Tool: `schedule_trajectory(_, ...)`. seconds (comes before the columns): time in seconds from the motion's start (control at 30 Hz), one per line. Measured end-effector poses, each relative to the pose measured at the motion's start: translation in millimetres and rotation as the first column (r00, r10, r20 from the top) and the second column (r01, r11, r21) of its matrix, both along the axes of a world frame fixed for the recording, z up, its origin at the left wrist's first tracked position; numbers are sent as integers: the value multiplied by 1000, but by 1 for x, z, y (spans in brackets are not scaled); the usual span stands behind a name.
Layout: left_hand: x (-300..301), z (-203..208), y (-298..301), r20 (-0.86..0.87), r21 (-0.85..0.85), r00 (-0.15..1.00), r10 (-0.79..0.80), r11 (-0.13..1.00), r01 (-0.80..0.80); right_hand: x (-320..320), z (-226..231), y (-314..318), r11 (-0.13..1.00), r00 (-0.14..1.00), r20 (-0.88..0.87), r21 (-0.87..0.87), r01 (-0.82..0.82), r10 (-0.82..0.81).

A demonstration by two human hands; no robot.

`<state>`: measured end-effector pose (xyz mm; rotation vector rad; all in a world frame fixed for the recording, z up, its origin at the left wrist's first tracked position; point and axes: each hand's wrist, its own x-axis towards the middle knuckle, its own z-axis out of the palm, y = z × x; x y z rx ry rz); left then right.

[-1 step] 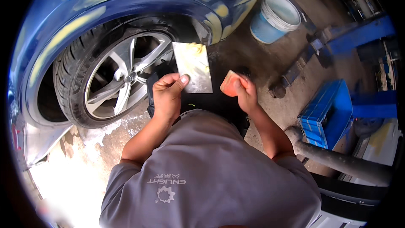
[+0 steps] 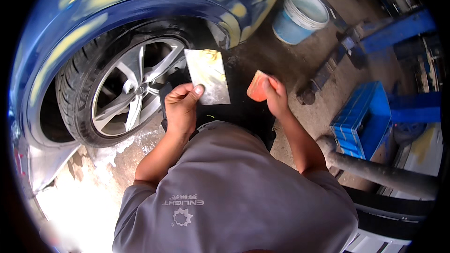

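Two-handed, with both elbows bent and forearms angled up and inward, in front of the grey shirt [image 2: 243, 178]. Pinching a metal plate [image 2: 213, 91] by its left edge with the left hand [image 2: 180, 110], with thumb on top and fingers folded below. Carrying yellow paste [image 2: 211, 57] on the far part of the plate. Gripping an orange-red spreader [image 2: 256, 88] between thumb and fingers of the right hand [image 2: 278, 98], to the right of the plate, apart from it. Standing close to the wheel [image 2: 140, 86] of a blue car [image 2: 154, 5].
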<state>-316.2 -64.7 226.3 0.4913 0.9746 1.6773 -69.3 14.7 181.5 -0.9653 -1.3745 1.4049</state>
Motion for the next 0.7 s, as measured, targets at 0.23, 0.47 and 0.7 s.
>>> schedule_trajectory(0.23,-1,-25,-3,59,-107,975,-215,969,221,35,-11,45,985,913,-403,-175,0,-72)
schedule_trajectory(0.47,26,-2,14,231,-231,917,-324,898,376,-34,16,24,994,832,-553,67,86,-35)
schedule_trajectory(0.7,15,1,20,306,-211,910,-280,912,352,-33,-9,4,945,971,-64,255,-206,229)
